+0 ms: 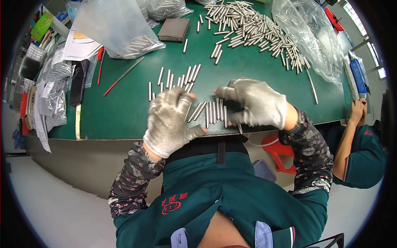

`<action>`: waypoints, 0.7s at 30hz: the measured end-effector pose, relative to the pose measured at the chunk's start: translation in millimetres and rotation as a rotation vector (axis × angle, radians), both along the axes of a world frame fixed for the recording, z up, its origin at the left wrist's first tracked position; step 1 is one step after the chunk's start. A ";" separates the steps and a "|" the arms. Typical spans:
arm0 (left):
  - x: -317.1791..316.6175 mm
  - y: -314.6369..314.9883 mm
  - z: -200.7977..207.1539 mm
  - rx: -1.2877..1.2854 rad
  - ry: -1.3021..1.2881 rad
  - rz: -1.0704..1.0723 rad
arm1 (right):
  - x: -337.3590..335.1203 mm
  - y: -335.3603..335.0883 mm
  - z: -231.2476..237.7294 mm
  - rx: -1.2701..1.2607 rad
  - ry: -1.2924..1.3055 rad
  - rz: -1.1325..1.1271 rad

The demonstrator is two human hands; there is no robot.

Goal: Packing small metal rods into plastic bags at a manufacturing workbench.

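Short steel pins [213, 112] lie side by side in a row near the table's front edge, between my two gloved hands. My left hand [168, 120] is spread over the left end of the row, thumb apart from the fingers. Beyond it more loose pins [192, 73] stand out at slight angles, some partly hidden by the fingers. At the row's right end, my right hand [258, 103] arches low over the table with thumb and fingers apart. Pins under its palm are mostly covered. Neither hand shows a pin gripped in it.
A large heap of pins [256, 29] spreads at the back right beside a clear plastic bag [310, 41]. At the back left are a bag of pins [120, 29], a brown block [174, 29], files [124, 76] and a phone [78, 82]. Another person's hands [359, 109] rest at the right edge.
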State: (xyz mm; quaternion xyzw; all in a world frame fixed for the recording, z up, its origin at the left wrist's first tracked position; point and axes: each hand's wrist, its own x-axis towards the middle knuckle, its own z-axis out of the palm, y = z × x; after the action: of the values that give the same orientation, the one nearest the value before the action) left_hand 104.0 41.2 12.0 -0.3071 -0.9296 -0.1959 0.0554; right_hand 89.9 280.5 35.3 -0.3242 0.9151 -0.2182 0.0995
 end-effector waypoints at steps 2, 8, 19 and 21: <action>5.1 -11.1 0.6 -0.043 -0.024 0.117 | 10.5 1.2 12.1 0.031 0.066 -0.011; 13.6 -11.0 0.9 -0.066 -0.051 0.110 | 32.5 1.4 -0.5 0.186 0.099 -0.213; 4.8 0.2 -2.4 0.019 -0.206 0.061 | 22.8 -18.6 -12.2 0.100 0.153 -0.125; 8.1 4.9 -4.7 0.066 -0.212 0.044 | 22.1 -18.9 -10.9 0.111 0.147 -0.119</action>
State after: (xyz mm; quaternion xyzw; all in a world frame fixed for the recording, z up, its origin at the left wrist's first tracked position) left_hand 112.1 46.1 7.3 -0.2623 -0.9299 -0.2563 -0.0289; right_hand 111.9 261.6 24.4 -0.2784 0.9482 -0.1485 0.0365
